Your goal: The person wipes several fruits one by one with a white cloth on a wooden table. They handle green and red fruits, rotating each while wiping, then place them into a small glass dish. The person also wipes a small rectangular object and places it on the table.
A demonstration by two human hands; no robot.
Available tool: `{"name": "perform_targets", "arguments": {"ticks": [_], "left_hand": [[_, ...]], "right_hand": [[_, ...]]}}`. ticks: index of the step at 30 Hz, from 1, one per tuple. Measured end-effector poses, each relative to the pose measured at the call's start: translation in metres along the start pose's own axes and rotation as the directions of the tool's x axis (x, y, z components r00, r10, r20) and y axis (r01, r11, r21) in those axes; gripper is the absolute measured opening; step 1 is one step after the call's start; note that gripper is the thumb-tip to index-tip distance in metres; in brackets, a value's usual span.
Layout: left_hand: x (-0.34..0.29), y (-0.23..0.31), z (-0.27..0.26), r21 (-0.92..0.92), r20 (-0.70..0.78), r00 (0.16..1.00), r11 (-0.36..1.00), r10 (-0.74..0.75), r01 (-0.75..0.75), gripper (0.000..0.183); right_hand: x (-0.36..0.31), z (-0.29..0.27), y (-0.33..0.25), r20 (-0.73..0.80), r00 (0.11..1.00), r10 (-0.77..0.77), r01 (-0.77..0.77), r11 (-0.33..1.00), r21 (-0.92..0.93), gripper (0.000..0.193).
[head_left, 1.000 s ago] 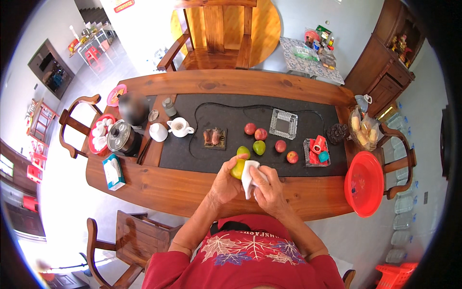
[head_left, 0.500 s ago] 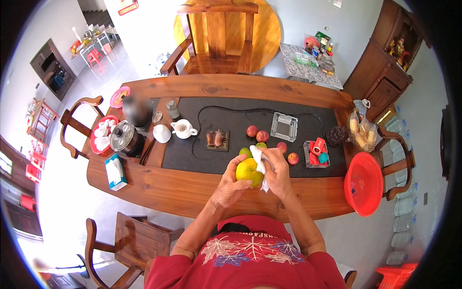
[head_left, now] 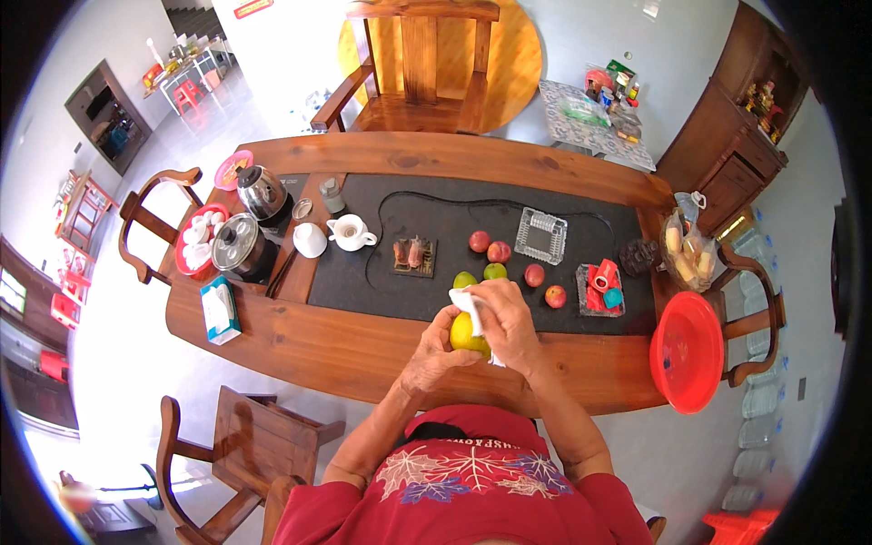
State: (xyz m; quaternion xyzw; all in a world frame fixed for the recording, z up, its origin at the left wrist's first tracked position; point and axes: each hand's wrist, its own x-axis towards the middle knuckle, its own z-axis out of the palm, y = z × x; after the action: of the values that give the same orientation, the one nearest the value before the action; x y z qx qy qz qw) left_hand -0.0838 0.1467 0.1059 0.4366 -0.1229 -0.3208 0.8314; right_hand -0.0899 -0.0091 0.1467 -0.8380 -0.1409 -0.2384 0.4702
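Wipe (head_left: pixel 461 299) shifted across yellow fruit (head_left: pixel 465 335) above the counter's near edge (head_left: pixel 590 368), right hand (head_left: pixel 510 329) pinching it, while left hand (head_left: pixel 429 357) clasps the fruit, seemingly for steadiness.

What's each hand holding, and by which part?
Left hand holds the yellow fruit by its left side; right hand, the white wipe by its middle.
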Motion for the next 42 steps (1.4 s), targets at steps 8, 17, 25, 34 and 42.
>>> {"name": "perform_targets", "arguments": {"ticks": [8, 17, 25, 34, 42], "left_hand": [[0.029, -0.028, 0.025, -0.34, -0.09, 0.99, 0.931, 0.11, -0.134, 0.067], [0.111, -0.085, 0.063, -0.04, -0.298, 0.951, 0.995, 0.078, -0.094, 0.056], [0.21, -0.104, 0.077, 0.065, -0.353, 0.935, 0.998, 0.017, 0.006, 0.056], [0.332, -0.158, 0.027, 0.468, -0.417, 0.88, 0.884, 0.229, -0.008, 0.05], [0.354, -0.182, 0.006, 0.733, -0.468, 0.836, 0.654, 0.287, 0.185, 0.051]], "right_hand": [[-0.029, -0.012, 0.04, 0.122, 0.789, 0.602, -0.519, 0.546, 0.658, 0.033], [-0.049, -0.057, 0.077, 0.02, 0.59, 0.807, -0.713, 0.51, 0.481, 0.038], [-0.077, -0.103, 0.122, 0.123, 0.691, 0.712, -0.71, 0.636, 0.302, 0.034], [-0.136, -0.12, 0.167, 0.219, 0.642, 0.735, -0.766, 0.623, 0.155, 0.035], [-0.14, -0.12, 0.188, 0.222, 0.623, 0.75, -0.781, 0.612, 0.122, 0.035]]}}
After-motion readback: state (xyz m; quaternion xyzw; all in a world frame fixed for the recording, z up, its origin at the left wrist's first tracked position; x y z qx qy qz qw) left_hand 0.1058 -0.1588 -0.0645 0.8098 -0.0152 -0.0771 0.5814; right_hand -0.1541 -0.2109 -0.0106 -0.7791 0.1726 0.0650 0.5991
